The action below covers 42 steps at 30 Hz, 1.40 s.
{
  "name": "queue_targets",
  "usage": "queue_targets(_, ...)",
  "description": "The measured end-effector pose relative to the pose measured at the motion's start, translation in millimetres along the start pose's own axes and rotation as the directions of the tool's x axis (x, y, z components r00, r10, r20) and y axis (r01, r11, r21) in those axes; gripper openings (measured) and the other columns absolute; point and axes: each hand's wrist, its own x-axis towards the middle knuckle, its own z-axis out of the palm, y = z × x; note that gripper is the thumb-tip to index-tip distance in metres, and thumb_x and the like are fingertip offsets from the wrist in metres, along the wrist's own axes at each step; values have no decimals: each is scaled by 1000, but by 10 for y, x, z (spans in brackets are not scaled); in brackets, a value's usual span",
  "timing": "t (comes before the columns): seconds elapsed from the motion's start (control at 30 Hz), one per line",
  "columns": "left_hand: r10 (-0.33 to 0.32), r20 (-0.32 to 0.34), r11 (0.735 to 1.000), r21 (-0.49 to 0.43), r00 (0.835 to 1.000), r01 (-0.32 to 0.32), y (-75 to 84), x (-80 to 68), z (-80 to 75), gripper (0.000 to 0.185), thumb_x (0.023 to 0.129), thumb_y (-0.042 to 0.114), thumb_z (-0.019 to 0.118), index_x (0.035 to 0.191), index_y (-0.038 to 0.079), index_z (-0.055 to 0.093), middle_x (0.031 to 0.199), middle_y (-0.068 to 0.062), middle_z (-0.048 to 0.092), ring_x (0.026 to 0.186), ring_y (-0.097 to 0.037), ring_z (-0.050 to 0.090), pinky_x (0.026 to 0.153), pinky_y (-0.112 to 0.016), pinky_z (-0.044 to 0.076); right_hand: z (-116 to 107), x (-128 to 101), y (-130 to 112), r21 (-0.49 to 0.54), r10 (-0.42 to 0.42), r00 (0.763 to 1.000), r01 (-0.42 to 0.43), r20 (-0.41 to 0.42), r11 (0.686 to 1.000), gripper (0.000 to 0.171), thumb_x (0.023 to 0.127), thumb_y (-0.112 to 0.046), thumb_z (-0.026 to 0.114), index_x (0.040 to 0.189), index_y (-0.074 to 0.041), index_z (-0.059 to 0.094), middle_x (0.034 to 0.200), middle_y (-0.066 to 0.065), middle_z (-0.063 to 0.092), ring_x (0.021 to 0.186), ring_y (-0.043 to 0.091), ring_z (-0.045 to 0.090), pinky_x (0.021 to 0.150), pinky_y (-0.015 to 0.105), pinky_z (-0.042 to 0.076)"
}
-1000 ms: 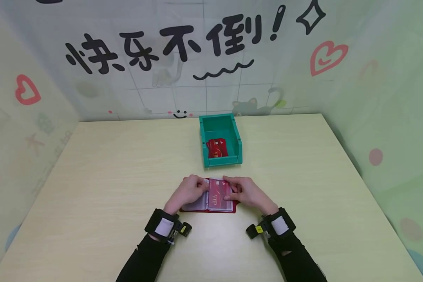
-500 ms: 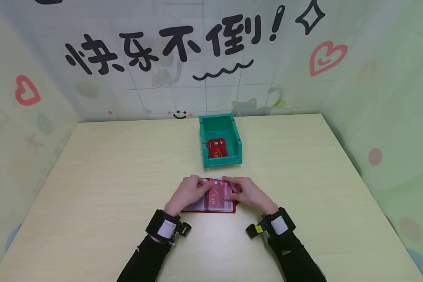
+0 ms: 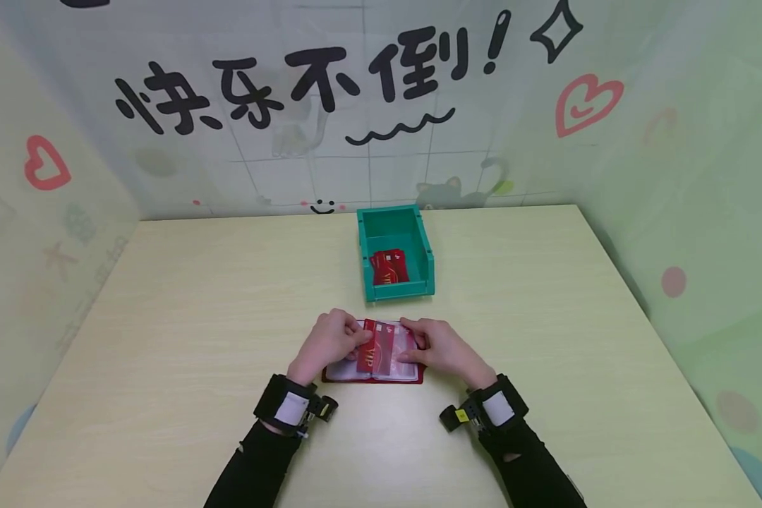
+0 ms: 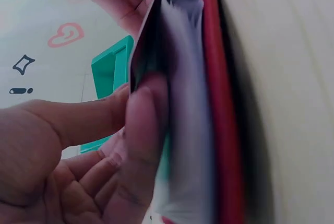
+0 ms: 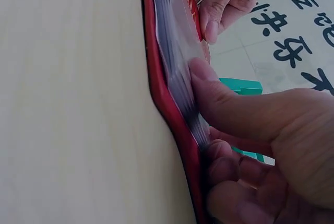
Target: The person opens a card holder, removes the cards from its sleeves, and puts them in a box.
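The largest thing is a pale cloth backdrop [image 3: 228, 169] printed with black characters, hearts and small drawings; it stands around the far edge and both sides, screening off what lies beyond. Within it spreads a light wood-grain desk [image 3: 184, 317], giving the work a flat, firm base.

Two black sleeves [image 3: 248, 466] reach in from the near edge, each ending in a black strap [image 3: 292, 406] that fixes a small camera facing that hand's work.

An open-topped teal plastic bin [image 3: 401, 290] sits near the backdrop, just beyond the hands, probably to keep its contents within reach without crowding them.

On the near side of the bin, a red-covered card holder [image 3: 373, 382] lies open on the desk, its thin clear plastic pages [image 5: 179, 67] turned upward.

The right hand [image 3: 444, 349] grips those pages at their right side, thumb on top and the other fingers curled in beneath, likely so that the plastic stays steady. The left hand [image 3: 330, 342] pinches a card's outer edge between thumb and fingers, leaving most of its face uncovered.

A small stack of red cards [image 3: 390, 268] rests at the bin's near end.

Smallest is the pinched red VIP card [image 3: 366, 358], over the holder's middle: its left part is bare, its right part looks paler, apparently under clear plastic.
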Motion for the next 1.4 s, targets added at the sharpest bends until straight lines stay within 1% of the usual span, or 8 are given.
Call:
queue_targets(0.17, -39, 28, 991, -125, 999, 42, -32, 40, -23, 28, 92, 17, 73, 111, -3, 67, 86, -13, 75, 57, -14, 66, 59, -25, 56, 0, -12, 2, 13, 15, 1000, -15, -7, 1000, 67, 89, -22, 77, 147, -3, 50, 79, 4, 45, 80, 15, 44, 62, 23, 34)
queue_targets(0.3, -41, 57, 985, -167, 998, 50, -53, 48, -46, 38, 93, 13, 72, 125, -4, 60, 95, -16, 74, 60, -15, 67, 60, -27, 57, 5, -21, 11, 31, 23, 1000, -22, -14, 999, 67, 88, -22, 77, 147, -4, 49, 80, 5, 44, 81, 16, 44, 62, 23, 34)
queue_targets(0.53, -28, 100, 993, -112, 995, 40, -46, 46, -155, 43, 96, 8, 66, 137, 2, 53, 105, -17, 68, 80, -21, 67, 66, -29, 59, 27, -35, 42, 50, 15, 999, -13, -38, 999, 68, 87, -21, 79, 146, -4, 50, 77, 4, 42, 77, 15, 43, 60, 22, 32)
queue_targets(0.67, -7, 120, 999, -46, 993, 13, -28, 55, -279, 42, 98, 6, 61, 139, 2, 51, 109, -18, 65, 90, -24, 64, 72, -29, 57, 24, -39, 46, 60, 7, 999, -4, -41, 998, 69, 86, -20, 80, 146, -4, 51, 74, 3, 40, 73, 15, 41, 58, 21, 30)
queue_targets(0.8, 11, 122, 1000, 6, 993, -12, 9, 68, -431, 42, 98, 6, 60, 139, 1, 52, 111, -18, 62, 94, -25, 60, 72, -28, 53, 11, -29, 44, 66, 4, 999, -1, -36, 998, 70, 85, -22, 81, 146, -5, 51, 74, 2, 40, 72, 15, 41, 58, 21, 29)
queue_targets(1.0, 67, 72, 998, -22, 995, -66, 90, 94, -572, 47, 98, 7, 59, 143, 1, 48, 112, -21, 60, 94, -27, 61, 70, -29, 56, 8, -7, 57, 57, -1, 999, 3, -37, 998, 70, 85, -24, 81, 145, -4, 52, 72, 1, 39, 70, 14, 40, 58, 21, 28)
queue_targets(1.27, 152, -23, 976, -156, 988, -153, 256, 170, -574, 55, 98, 6, 59, 150, 7, 40, 117, -21, 56, 86, -30, 66, 69, -25, 54, 8, 0, 45, 79, 18, 1000, -17, -16, 997, 70, 85, -23, 81, 146, -5, 51, 72, 1, 38, 71, 15, 40, 58, 21, 28)
queue_targets(1.4, 184, -54, 966, -175, 981, -191, 383, 231, -588, 55, 100, 6, 56, 152, 8, 38, 120, -20, 55, 81, -25, 61, 68, -25, 51, 5, -2, 33, 86, 22, 1000, -21, -10, 996, 70, 86, -23, 81, 146, -5, 50, 73, 2, 37, 73, 16, 40, 58, 22, 29)
